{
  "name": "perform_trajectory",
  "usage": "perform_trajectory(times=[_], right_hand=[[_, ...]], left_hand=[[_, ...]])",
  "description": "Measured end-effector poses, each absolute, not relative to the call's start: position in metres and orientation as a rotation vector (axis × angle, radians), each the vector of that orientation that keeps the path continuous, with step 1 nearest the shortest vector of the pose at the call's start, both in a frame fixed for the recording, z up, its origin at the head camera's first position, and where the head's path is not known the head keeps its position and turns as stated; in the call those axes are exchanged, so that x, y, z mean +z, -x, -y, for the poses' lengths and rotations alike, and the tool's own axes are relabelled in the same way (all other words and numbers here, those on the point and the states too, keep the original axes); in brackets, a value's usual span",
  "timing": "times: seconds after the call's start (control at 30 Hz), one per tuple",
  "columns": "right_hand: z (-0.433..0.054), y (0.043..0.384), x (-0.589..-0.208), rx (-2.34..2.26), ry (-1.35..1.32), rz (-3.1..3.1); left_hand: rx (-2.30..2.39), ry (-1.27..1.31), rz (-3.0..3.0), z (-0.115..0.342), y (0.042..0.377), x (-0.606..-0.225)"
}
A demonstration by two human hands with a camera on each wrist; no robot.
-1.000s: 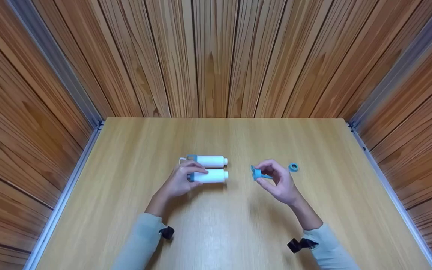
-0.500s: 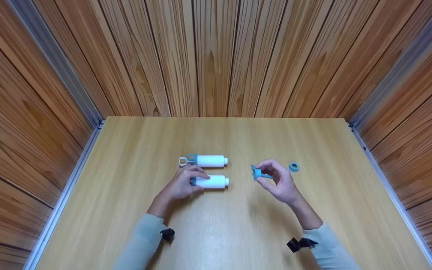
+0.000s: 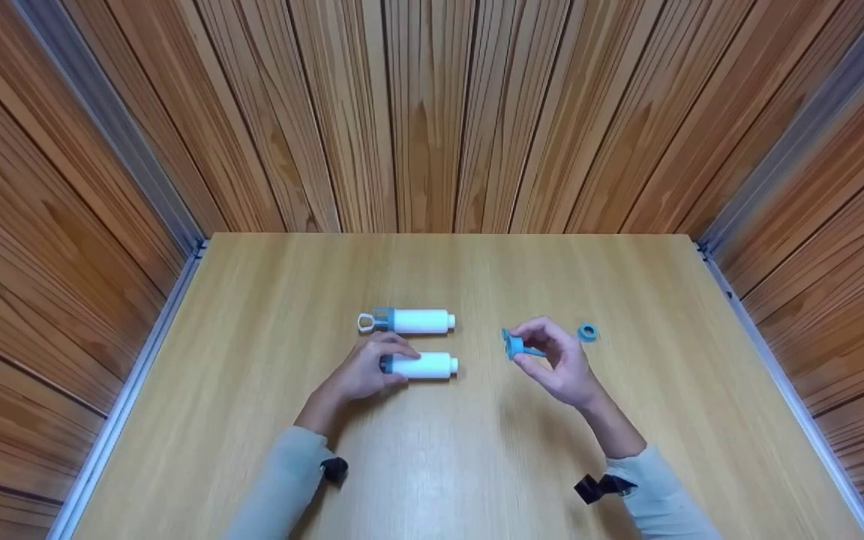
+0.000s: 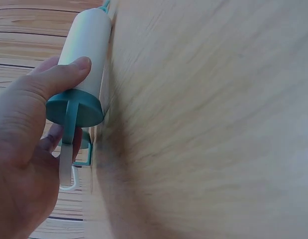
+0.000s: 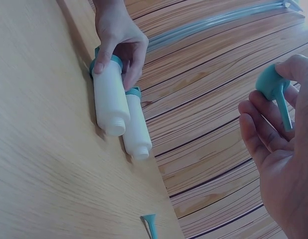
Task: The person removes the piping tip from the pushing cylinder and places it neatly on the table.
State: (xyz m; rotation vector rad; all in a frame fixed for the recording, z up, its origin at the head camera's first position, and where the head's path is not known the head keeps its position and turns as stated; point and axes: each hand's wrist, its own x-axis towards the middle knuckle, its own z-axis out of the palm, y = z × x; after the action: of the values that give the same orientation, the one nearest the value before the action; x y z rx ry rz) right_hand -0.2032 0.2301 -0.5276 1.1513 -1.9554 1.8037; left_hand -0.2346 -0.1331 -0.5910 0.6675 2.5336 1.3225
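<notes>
In the head view my left hand [image 3: 372, 367] grips the teal-collared end of a white plunger cylinder [image 3: 432, 365], which lies on its side with its narrow neck pointing right. The left wrist view shows the thumb along the white barrel [image 4: 89, 45], above a teal end cap [image 4: 74, 107] with a loop handle. Off to the right, my right hand [image 3: 559, 367] pinches a small teal nozzle cap [image 3: 514, 347] between thumb and fingers, above the table. Its rounded body and thin stem show in the right wrist view, where the nozzle cap [image 5: 272, 82] hangs stem down.
Behind the held cylinder lies a second white plunger cylinder [image 3: 421, 321], with a teal collar and a white loop handle [image 3: 366, 322]. A teal ring-shaped piece [image 3: 587, 333] sits beyond my right hand. Wood-plank walls [image 3: 432, 112] enclose the table [image 3: 432, 465] at the back and sides.
My left hand has brought its cylinder towards the front edge, away from the second one, widening the gap and uncovering that one's loop handle. My right hand stays put with the nozzle cap.
</notes>
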Motion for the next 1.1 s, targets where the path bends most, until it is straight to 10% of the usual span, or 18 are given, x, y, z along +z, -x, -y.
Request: perform_trajectory(times=[1.1], right_hand=[[-0.228,0.207,-0.532,1.824,-1.123,1.993]], left_hand=[[1.301,-0.738,-2.686,0.131,0.231,-0.586]])
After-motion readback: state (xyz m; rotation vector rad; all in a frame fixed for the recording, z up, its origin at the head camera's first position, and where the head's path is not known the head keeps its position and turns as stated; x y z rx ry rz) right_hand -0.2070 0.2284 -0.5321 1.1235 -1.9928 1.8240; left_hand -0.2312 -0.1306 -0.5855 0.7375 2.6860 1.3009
